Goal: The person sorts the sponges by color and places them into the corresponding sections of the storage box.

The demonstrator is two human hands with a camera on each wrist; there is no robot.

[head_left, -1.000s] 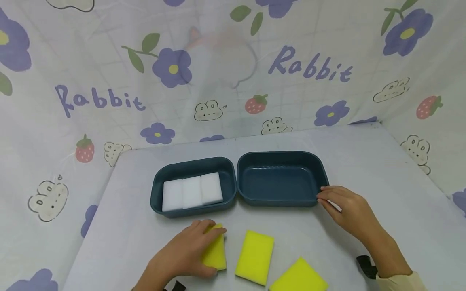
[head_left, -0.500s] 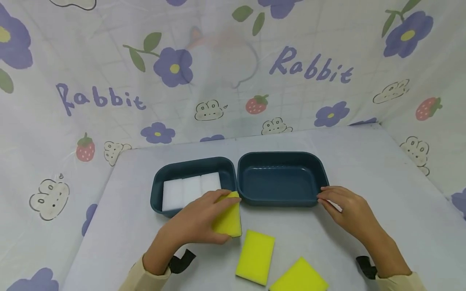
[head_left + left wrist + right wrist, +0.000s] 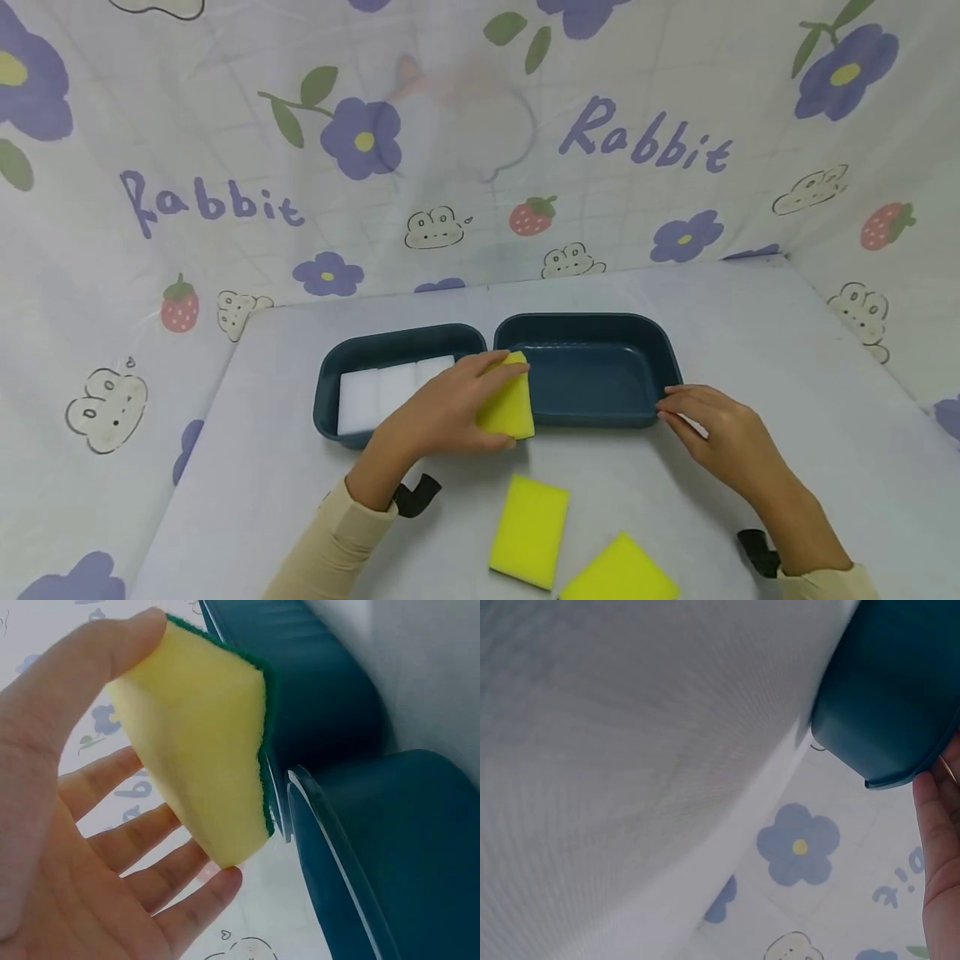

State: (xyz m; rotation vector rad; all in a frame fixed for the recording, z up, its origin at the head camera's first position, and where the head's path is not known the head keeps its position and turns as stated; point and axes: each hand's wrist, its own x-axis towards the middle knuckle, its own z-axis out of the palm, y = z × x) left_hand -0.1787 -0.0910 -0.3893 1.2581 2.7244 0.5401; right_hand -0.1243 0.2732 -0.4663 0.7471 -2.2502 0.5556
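My left hand (image 3: pixel 438 412) grips a yellow scouring sponge (image 3: pixel 512 404) between thumb and fingers, in front of the gap between two dark teal containers. In the left wrist view the sponge's green scrub side (image 3: pixel 262 742) faces the container walls. My right hand (image 3: pixel 723 433) pinches the near right corner of the right container (image 3: pixel 600 379), which has nothing in it. In the right wrist view the fingertips are at that container's rim (image 3: pixel 896 782). Three white sponge blocks (image 3: pixel 393 392) lie side by side in the left container (image 3: pixel 327 400), partly hidden by my left hand.
Two more yellow sponges lie on the white table near its front: one upright rectangle (image 3: pixel 529 532) and one turned askew (image 3: pixel 621 573), cut off by the frame. A patterned cloth (image 3: pixel 465 167) with flowers and rabbits hangs behind the table.
My left hand has picked the leftmost yellow sponge up from the table and carried it forward and right to the containers. The right hand stays at the right container's corner.
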